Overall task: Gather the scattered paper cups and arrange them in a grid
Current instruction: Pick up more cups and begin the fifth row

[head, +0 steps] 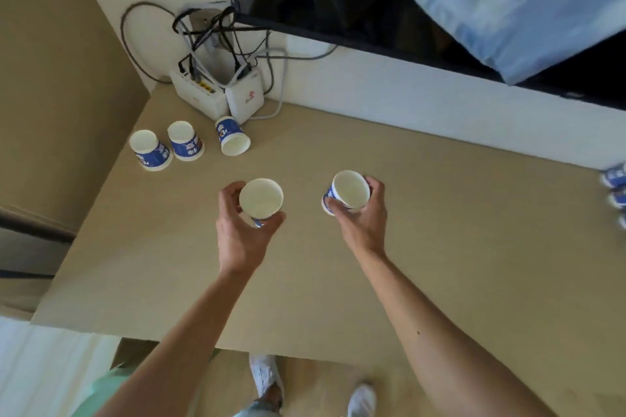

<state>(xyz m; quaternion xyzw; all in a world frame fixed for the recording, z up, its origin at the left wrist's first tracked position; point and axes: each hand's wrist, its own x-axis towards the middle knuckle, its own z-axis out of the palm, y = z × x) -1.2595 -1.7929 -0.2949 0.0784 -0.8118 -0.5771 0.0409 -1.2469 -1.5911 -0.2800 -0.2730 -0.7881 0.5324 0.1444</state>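
Toward the far left corner of the flat tan tabletop [457, 230] we find three of the scattered cups. The leftmost white paper cup with a blue printed band [151, 151] and its neighbour cup [186, 141] stand just beside each other, apparently mouth down. The tipped cup [233, 136] lies on its side with its mouth toward us, near two white plastic router boxes [198, 95] and their tangle of dark and grey cables [191, 47]. None of the three looks set in any row, so we judge them not yet gathered. Nearer us, our left hand [242, 234] curls thumb and fingers round the left-held cup [261, 198], mouth up. Our right hand [360, 217], well apart from it, clamps the right-held cup [349, 189] the same way. We grip both by the wall over the bare middle of the table, though we cannot tell whether they touch it. We take this as bringing them to where the grid should begin. At the right edge more blue-banded cups [614, 176] are cut off by the frame. Each band carries white characters, too blurred to read, and a red mark on one router box is likewise illegible.
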